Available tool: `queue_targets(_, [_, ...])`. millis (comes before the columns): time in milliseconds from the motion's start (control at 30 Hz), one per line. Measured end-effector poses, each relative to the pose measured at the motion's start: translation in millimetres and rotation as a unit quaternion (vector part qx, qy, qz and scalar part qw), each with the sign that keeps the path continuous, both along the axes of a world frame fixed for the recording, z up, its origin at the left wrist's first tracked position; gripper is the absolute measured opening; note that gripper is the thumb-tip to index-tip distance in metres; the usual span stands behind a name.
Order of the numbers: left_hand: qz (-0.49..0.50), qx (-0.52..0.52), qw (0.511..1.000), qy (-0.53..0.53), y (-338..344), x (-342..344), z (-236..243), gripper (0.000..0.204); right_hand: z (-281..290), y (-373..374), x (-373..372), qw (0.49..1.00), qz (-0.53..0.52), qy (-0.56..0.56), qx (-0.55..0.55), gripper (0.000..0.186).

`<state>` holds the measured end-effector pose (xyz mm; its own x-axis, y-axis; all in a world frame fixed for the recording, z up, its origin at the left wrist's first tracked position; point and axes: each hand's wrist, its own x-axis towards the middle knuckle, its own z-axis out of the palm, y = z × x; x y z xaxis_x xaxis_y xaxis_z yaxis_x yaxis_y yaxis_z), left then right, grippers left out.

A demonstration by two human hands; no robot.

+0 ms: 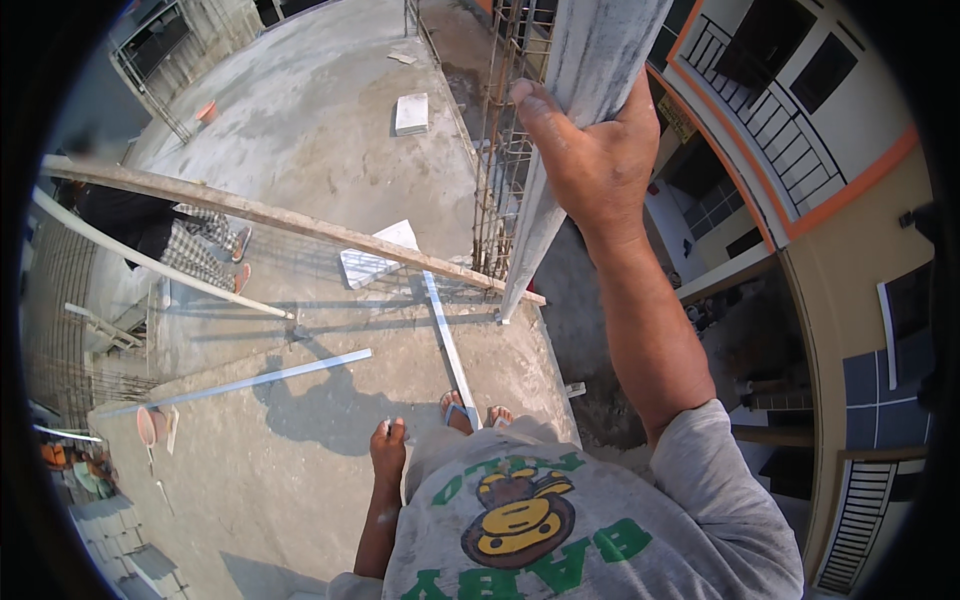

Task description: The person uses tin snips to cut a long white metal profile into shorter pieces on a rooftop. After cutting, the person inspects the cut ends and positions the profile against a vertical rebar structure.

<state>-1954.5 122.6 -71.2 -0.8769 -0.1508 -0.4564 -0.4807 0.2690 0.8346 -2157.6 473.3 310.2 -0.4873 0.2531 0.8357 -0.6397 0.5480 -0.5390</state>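
Note:
My right hand (600,165) is raised and wrapped round a long, pale grey upright beam (600,50). Its thumb lies along the left side, and the other fingers are partly hidden behind. The beam's lower end (504,318) comes down near the slab's edge, by the end of a long wooden plank (250,212). Just left of the beam stands a rusty rebar column (497,170). Low beside my body, my left hand (389,440) is closed, with a small thing I cannot make out between its fingers.
Metal bars (447,340) (250,381) lie on the concrete slab (300,430). White blocks (411,114) (378,255) rest farther off. At left, a person (150,225) is partly behind a pale pole (150,262). Right of the slab's edge is a drop toward a building with a balcony (770,130).

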Motion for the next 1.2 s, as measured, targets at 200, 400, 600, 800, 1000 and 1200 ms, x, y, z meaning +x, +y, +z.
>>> queue_targets(200, [0.008, 0.031, 0.999, 0.043, 11, -18, 9, 0.031, -19, -3, 0, 1.000, -0.002, -0.019, -0.016, 0.042])
queue_targets(400, [-0.010, -0.047, 0.997, 0.053, 20, -26, 8, 0.036, -16, -1, 2, 0.998, 0.004, -0.035, -0.056, 0.041])
queue_targets(600, [-0.007, -0.013, 0.999, 0.035, 19, -18, 9, 0.034, -14, 3, 5, 0.998, 0.003, -0.042, -0.052, 0.041])
queue_targets(800, [-0.016, 0.006, 0.998, 0.057, 20, -18, 8, 0.028, -14, 2, -1, 0.999, -0.009, -0.027, -0.033, 0.041])
queue_targets(1000, [0.035, 0.021, 0.999, 0.011, 22, -10, 9, 0.031, -11, 9, 5, 0.997, 0.026, -0.054, -0.044, 0.043])
queue_targets(1200, [0.019, -0.044, 0.999, 0.001, 28, -8, 15, 0.032, -21, 14, -6, 0.998, -0.017, -0.042, -0.033, 0.043])
